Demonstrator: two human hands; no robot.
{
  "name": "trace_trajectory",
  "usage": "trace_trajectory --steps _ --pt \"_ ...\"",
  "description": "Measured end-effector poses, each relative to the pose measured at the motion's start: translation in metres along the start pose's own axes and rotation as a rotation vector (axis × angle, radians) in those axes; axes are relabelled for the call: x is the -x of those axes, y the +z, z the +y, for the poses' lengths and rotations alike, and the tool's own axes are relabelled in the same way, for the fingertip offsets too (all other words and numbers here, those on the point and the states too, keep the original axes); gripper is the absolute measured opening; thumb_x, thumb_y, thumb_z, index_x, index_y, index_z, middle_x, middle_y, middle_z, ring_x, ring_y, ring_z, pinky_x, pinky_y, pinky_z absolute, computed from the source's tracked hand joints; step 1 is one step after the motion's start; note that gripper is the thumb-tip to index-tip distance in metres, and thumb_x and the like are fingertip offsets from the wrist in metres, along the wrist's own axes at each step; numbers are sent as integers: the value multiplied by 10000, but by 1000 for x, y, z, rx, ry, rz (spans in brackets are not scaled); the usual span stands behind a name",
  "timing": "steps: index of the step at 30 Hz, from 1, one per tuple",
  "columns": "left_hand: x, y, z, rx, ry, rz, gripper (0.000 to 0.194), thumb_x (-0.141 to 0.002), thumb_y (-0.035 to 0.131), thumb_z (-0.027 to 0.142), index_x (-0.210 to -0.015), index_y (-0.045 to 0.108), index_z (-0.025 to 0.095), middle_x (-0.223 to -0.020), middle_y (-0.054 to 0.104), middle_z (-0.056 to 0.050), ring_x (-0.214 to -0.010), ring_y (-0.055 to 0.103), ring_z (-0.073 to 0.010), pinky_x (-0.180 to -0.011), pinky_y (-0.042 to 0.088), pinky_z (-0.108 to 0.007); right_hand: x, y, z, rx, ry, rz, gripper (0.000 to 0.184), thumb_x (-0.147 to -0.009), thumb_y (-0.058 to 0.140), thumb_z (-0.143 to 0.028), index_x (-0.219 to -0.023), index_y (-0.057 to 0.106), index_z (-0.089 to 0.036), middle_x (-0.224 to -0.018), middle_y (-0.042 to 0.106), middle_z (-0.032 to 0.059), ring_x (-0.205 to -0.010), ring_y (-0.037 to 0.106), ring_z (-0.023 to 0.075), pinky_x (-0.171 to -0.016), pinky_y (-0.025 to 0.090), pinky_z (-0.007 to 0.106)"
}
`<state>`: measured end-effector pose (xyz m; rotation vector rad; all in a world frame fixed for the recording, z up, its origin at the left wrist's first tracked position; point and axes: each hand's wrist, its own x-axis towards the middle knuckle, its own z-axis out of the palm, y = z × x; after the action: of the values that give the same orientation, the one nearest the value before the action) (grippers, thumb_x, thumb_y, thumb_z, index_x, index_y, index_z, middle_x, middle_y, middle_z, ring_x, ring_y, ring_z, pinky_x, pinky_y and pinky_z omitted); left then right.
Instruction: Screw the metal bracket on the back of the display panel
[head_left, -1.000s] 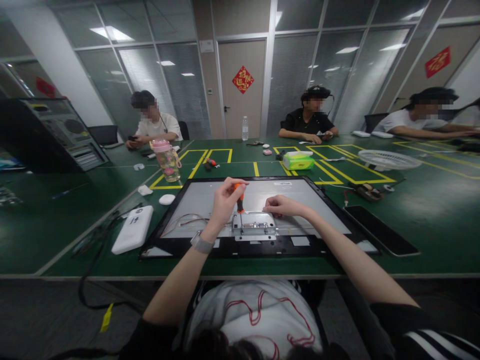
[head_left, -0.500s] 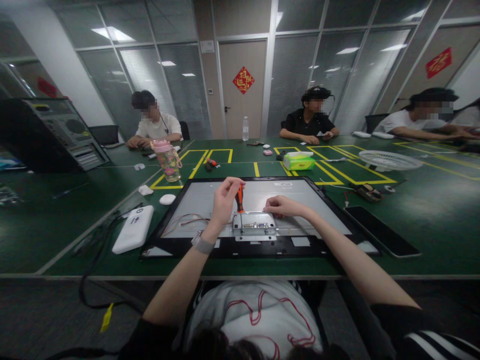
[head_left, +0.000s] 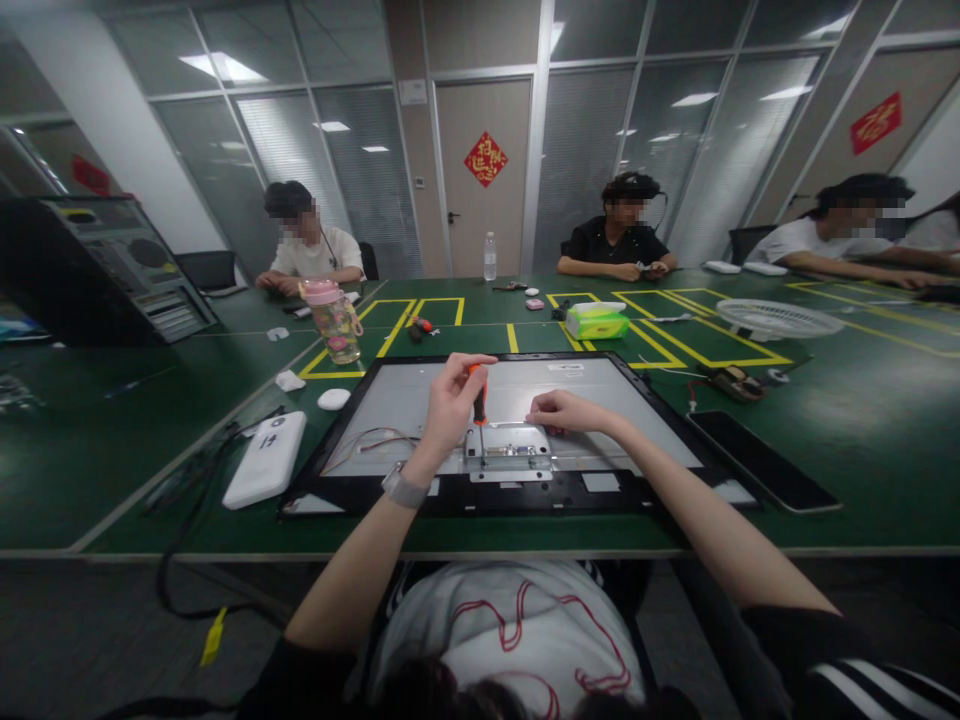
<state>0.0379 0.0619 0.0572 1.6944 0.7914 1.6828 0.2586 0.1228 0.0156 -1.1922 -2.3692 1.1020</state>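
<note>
Green tabletop (head_left: 150,450): white slab (head_left: 266,460) left of display panel (head_left: 397,395); flowered bottle (head_left: 336,325) near panel's far left corner. Over panel: left hand (head_left: 452,400), fingers gripping orange-black screwdriver (head_left: 480,408) at metal box (head_left: 506,440); door (head_left: 480,110) beyond; right hand (head_left: 568,412), fingers curled, hold unclear. Phone (head_left: 761,460) right of panel.

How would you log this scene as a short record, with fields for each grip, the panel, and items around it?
Left grip: holding an orange-and-black screwdriver, shaft pointing down at the metal box
Right grip: by the metal box's far right corner; contact unclear
Panel: black-framed, flat on the green table
Left of panel: white slab
Right of panel: dark slab
Beyond panel: green tissue pack
</note>
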Motion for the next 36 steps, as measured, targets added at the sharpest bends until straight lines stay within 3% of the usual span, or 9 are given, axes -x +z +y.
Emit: trace_trajectory --steps 5,10,15,21,27,32,36 --pt "-1 -1 -3 191 -58 -55 349 -916 407 404 -1001 655 173 -827 580 -45 -761 545 -128 -711 436 -244 1 0 -1 0 -5 4 460 -759 531 -614 -744 525 -154 -556 514 -21 -485 464 90 -467 355 213" --pt "-1 -1 -2 1 1 4 223 -819 600 376 -907 687 190 -832 534 -24 -684 493 -98 -627 402 -212 -1 0 1 5 -8 7 440 -772 527 -594 -740 523 -155 -555 511 -21 -483 464 88 -459 348 206" --pt "-1 1 -2 183 -51 -36 356 -909 421 405 -1028 650 160 -814 594 -44 -741 541 -126 -691 432 -238 -1 0 2 -9 3 2 454 -753 538 -605 -748 534 -151 -550 512 -24 -468 458 86 -449 342 207" --pt "-1 4 -1 171 -73 -105 309 -836 569 344 -1081 603 159 -854 657 -50 -800 597 -143 -771 452 -266 0 0 -1 -2 -10 7 474 -755 524 -625 -746 531 -151 -564 510 -23 -485 468 91 -467 366 216" --pt "-1 3 0 376 -138 -197 396 -904 333 381 -1090 578 132 -835 673 -82 -843 624 -194 -802 464 -344 0 0 -1 3 -20 4 462 -762 523 -615 -734 521 -154 -551 504 -27 -472 455 88 -463 361 217" --pt "0 2 -3 137 -96 -154 310 -853 511 409 -989 627 156 -762 571 -17 -711 544 -123 -678 432 -238 0 0 -1 -11 -13 6 462 -755 535 -612 -735 525 -151 -559 509 -24 -472 452 85 -455 350 212" --pt "0 1 -3 41 -106 -157 296 -893 438 409 -870 601 163 -715 499 0 -669 499 -113 -639 398 -230 0 1 -1 -25 -6 11 459 -745 549 -609 -733 529 -151 -558 511 -24 -478 461 87 -467 365 216"
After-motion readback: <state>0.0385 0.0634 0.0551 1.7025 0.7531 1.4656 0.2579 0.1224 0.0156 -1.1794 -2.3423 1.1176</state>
